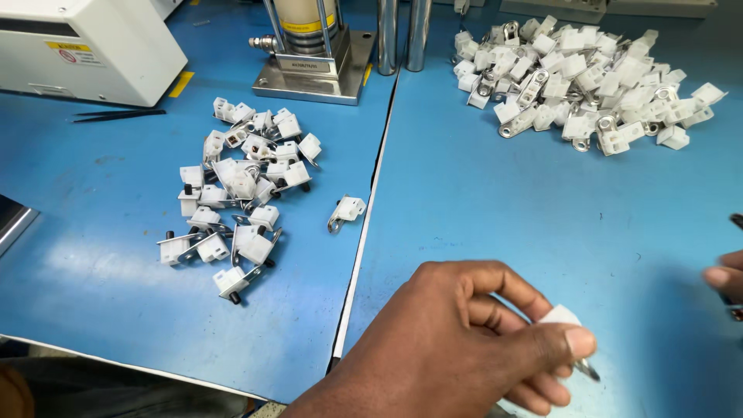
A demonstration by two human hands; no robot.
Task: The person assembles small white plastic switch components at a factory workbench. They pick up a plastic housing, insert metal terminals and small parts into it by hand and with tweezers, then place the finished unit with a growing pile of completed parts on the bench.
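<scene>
Factory assembly bench, blue mat (480, 232), piled parts (588, 81)

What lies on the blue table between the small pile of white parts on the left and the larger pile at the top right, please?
In the head view, only one stray white part lies between the small pile and the larger pile, beside the table seam; otherwise the blue table is bare.

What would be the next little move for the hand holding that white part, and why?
Probably to bring the left hand toward the right hand, which sits at the frame's edge. The left hand pinches a white plastic part with a metal tab between thumb and fingers, and the right fingertips point toward it. What the right hand holds is cut off.
</scene>
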